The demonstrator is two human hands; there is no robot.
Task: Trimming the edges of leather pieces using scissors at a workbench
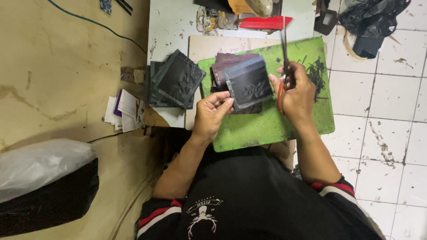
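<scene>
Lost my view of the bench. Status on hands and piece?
Left hand holds dark embossed leather piece. Right hand grips scissors. Offcuts on green mat.

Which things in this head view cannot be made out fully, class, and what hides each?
- Scissors: handles hidden inside the right hand.
- Dark panel: lower left corner covered by the left hand; its embossed pattern too small to read.
- Maroon pieces: mostly hidden under the panel.
- Yellow machine: cut off by the top edge.
- Black bag: contents hidden.
</scene>
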